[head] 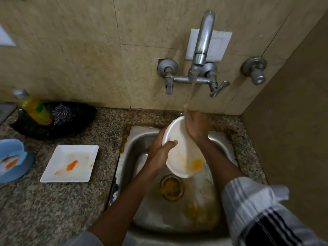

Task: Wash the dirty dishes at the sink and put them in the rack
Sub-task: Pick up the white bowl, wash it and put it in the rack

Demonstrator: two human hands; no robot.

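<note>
A round white plate [177,150] with an orange smear at its lower edge is tilted over the steel sink [142,201], under running water from the tap [203,43]. My left hand [160,153] grips the plate's left rim, thumb on the face. My right hand [196,126] lies flat against the plate's upper right part, in the water stream. A dirty square white plate [71,163] with orange stains lies on the counter to the left. A blue bowl [12,159] with orange residue sits at the far left edge.
A yellow dish-soap bottle [34,107] and a steel scrubber [62,112] rest in a black dish [76,126] at the back left. Orange residue surrounds the sink drain [171,188]. A wall [292,139] closes the right side. Speckled granite counter [53,210] runs left of the sink.
</note>
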